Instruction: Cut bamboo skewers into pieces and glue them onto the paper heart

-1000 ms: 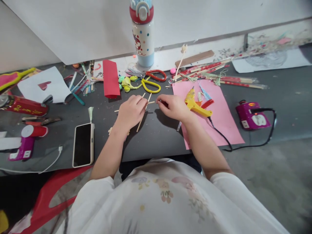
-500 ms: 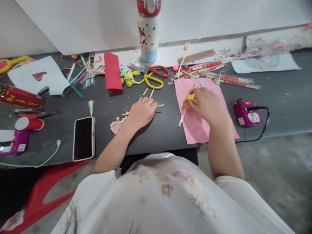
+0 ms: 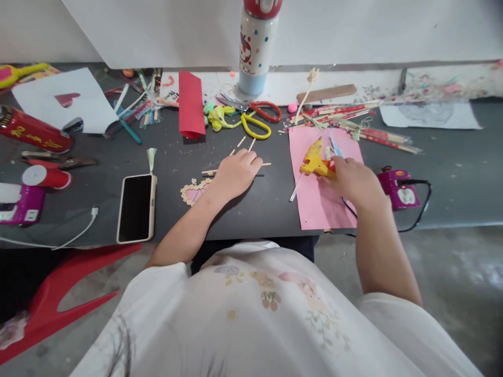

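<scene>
My left hand (image 3: 240,172) rests on the dark table with its fingers curled together over thin wooden sticks (image 3: 252,144), whose ends poke out past the fingers; the grip itself is partly hidden. Beside that wrist lies a pink heart (image 3: 192,195) edged with small pale wooden pieces, partly covered by the forearm. My right hand (image 3: 356,182) is closed round the handle end of a yellow hot glue gun (image 3: 314,158), above a pink sheet of paper (image 3: 314,209). A clear glue stick (image 3: 297,188) juts from the gun towards me.
Scissors (image 3: 255,125) with red and yellow handles lie behind my left hand, near a bottle (image 3: 257,52). A phone (image 3: 136,208) lies left. To the right sits a purple box (image 3: 404,195) with a black cord. Red-patterned wrapped sticks (image 3: 387,131) lie behind the paper.
My right hand has shifted right, from the glue gun's body to its handle end, leaving more of the gun showing. My left hand stays over the sticks. The camera view has shifted slightly.
</scene>
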A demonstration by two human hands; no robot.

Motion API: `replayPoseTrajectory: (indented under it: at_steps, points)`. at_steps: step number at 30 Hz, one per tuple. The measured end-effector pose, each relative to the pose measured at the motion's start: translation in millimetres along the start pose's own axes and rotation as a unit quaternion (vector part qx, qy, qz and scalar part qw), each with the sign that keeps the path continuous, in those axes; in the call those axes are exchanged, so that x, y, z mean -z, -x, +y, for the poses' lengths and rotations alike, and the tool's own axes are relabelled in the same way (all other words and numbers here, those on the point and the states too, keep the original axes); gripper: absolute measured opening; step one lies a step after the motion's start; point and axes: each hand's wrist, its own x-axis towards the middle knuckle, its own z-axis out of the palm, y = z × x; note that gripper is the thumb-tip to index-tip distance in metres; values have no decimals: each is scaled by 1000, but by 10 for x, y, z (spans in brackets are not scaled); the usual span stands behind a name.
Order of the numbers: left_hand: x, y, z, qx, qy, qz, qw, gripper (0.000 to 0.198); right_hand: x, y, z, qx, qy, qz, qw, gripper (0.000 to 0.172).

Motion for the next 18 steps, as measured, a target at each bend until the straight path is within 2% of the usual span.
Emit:
replayPoseTrajectory:
  at_steps: [4, 10, 14, 18]
  points:
    - [42, -7, 26, 4, 3, -1, 1000, 25, -21, -62, 28, 32, -23, 16, 999, 59]
    - [219, 80, 180, 4, 7, -5, 1000, 24, -38, -127, -4, 46, -26, -2, 999, 40]
    - [207, 209, 329, 27, 24, 2, 999, 21, -46, -110, -11, 51, -40, 14, 998, 38]
    - [158, 321, 442, 41, 39, 20, 998, 22, -28, -28, 54, 24, -108, 36, 993, 43]
